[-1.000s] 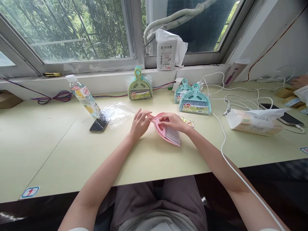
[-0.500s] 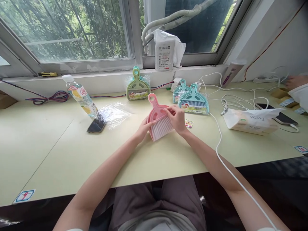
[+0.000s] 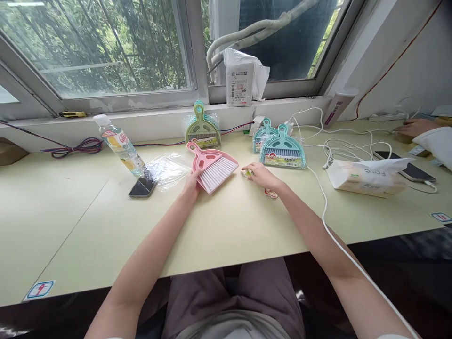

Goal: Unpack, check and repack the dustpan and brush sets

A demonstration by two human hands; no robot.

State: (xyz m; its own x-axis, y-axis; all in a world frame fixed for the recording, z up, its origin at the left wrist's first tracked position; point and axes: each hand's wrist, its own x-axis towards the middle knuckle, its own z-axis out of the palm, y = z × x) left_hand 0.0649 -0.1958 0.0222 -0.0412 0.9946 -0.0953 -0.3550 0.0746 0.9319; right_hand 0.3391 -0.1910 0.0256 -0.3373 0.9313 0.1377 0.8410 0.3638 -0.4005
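My left hand (image 3: 192,185) grips a pink dustpan (image 3: 200,165) by its left edge. A matching brush with white bristles (image 3: 218,173) lies nested in it, and the handles point away from me. Right of the dustpan, my right hand (image 3: 263,176) is low over the table, its fingers closed on a printed paper label (image 3: 248,173). The hand covers the label's middle; a red-printed part shows under the wrist. Behind stand a wrapped green dustpan set (image 3: 203,127) and wrapped teal dustpan sets (image 3: 283,148).
A tilted drink bottle (image 3: 120,146), a phone (image 3: 141,187) and clear plastic wrap (image 3: 167,170) are on the left. At right are a tissue pack (image 3: 365,178), white cables (image 3: 348,146) and another phone (image 3: 406,167). Another person's hand (image 3: 418,127) shows at the far right.
The pink dustpan and brush have moved left and tilted in my left hand. My right hand has left them and gone down to the label, which has shifted slightly towards me.
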